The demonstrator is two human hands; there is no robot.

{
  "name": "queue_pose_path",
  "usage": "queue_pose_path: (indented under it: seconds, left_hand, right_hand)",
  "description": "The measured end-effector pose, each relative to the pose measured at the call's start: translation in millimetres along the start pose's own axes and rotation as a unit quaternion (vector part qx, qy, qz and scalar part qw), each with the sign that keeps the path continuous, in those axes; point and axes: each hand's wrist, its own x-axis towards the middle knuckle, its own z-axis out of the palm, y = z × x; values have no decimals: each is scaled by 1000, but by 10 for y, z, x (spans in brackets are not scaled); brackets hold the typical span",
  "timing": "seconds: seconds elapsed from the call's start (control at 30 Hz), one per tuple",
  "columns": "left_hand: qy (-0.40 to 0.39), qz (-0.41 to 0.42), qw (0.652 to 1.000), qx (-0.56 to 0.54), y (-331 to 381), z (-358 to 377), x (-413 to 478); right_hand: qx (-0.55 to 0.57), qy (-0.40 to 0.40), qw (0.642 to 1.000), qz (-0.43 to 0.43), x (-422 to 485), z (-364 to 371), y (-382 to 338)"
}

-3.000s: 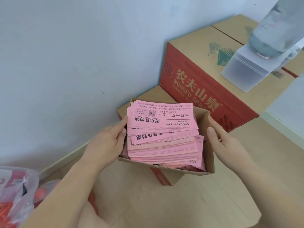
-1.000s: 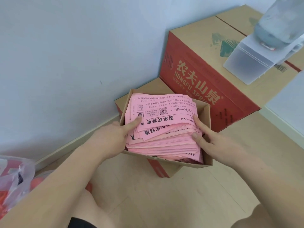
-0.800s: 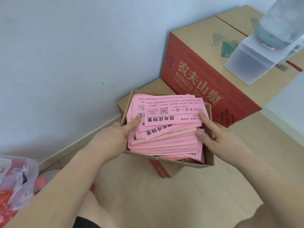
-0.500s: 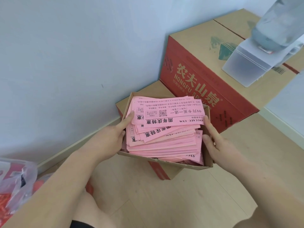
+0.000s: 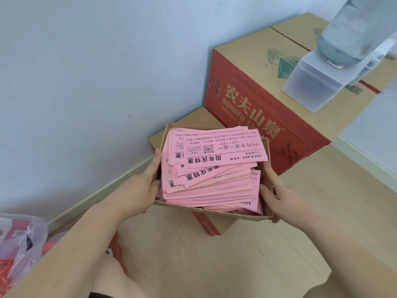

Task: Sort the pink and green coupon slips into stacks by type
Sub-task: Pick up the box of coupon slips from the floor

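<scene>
A second ago the fingertips lay on the pink slips point(image 5: 214, 181). Now the left hand point(image 5: 137, 188) and right hand point(image 5: 279, 196) each pinch a side wall of the box point(image 5: 265, 147), thumb inside and fingers outside. The slips sit heaped between the thumbs, unsorted, with no green showing, so I judge sorting hasn't begun and a lift comes next.

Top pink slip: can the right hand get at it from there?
Probably yes. The right hand holds the cardboard box's right wall beside the pile, and the top pink slip lies uncovered.
</scene>
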Motion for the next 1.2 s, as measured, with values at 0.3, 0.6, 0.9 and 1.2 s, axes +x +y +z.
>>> queue_pose_path:
  seconds: [0.3,0.6,0.9,1.2]
  left_hand:
    - [14,24,999,-30,27,23,6]
    - [75,-18,966,-246,21,64,12]
    - [58,-36,963,-260,167,113,370]
    - [0,-4,988,-156,53,34,217]
  right_hand:
    - [22,4,998,59,38,59,95]
    - [96,36,991,87,-28,94,-1]
    - [80,39,989,114,205,53,-155]
    - [107,50,993,31,152,142,40]
